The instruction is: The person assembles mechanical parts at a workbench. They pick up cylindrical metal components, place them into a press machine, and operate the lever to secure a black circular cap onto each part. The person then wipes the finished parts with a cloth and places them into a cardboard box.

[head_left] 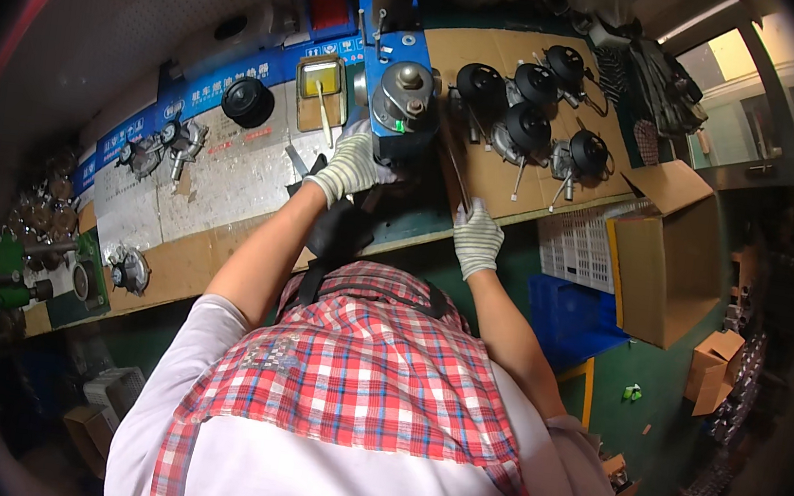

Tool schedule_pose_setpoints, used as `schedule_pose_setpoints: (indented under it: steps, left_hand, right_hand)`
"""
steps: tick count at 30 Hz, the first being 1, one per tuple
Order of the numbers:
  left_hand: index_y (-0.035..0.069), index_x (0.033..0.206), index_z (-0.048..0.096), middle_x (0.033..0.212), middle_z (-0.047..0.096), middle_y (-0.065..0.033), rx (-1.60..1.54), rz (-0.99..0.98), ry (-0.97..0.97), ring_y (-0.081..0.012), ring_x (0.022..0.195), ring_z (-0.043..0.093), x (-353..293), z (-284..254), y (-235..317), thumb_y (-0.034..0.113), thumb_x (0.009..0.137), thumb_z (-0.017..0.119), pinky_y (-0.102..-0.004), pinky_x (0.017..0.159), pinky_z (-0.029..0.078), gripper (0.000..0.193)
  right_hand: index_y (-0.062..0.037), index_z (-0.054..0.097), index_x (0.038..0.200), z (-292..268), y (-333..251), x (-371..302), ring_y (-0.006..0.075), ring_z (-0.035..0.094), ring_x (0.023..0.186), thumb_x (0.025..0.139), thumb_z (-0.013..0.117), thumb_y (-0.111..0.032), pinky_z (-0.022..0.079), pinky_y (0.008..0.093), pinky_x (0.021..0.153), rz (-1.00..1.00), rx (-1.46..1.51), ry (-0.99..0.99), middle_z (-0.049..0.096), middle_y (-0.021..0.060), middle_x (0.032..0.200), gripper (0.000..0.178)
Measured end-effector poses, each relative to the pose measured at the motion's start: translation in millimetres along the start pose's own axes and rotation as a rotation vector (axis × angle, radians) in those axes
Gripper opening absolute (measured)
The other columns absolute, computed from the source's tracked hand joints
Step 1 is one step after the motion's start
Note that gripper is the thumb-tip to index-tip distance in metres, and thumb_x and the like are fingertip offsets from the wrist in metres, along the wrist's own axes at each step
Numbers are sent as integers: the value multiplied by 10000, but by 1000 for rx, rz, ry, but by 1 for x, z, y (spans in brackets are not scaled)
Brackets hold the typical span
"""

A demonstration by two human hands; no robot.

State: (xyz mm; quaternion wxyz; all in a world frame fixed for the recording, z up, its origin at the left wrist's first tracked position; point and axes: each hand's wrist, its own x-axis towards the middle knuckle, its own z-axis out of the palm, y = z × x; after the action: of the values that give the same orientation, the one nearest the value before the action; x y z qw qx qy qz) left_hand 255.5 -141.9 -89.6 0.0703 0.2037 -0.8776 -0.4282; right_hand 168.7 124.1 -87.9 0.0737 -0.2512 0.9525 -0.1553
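My right hand [477, 240], in a striped knit glove, is closed around the lower end of a thin metal lever [457, 165] beside a blue bench press [399, 50]. My left hand [351, 168], gloved the same way, curls at the foot of the press, under its metal head [405, 92]. What its fingers hold is hidden by the press and shadow. Just beyond the left hand lies a brush [323, 112] with a pale handle, resting across a shallow tray [331, 129] with yellowish contents.
Several black-capped metal assemblies [528, 126] stand on cardboard at the right. Left of the press are a black round part [247, 102] and metal castings [183, 147]. An open carton [674, 270] and a blue bin [570, 322] sit beyond the bench's right front edge.
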Motion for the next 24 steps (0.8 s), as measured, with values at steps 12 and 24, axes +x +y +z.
schedule_pose_setpoints:
  steps: [12, 24]
  left_hand:
    - [68, 1421, 352, 1214, 569, -113, -644, -295, 67, -245, 1047, 586, -44, -30, 10, 400, 923, 599, -351, 887, 479, 647]
    - [-5, 1209, 570, 1023, 663, -95, -409, -239, 90, -195, 931, 601, 4, 10, -4, 191, 862, 637, -309, 824, 476, 404]
  right_hand:
    - [-79, 527, 1162, 39, 1, 29, 354, 652, 861, 851, 576, -328, 488, 481, 803, -17, 50, 93, 678, 163, 897, 401]
    - [-20, 489, 1276, -136, -5, -59, 271, 659, 697, 920, 523, -466, 529, 404, 642, -79, 313, -335, 666, 170, 838, 571]
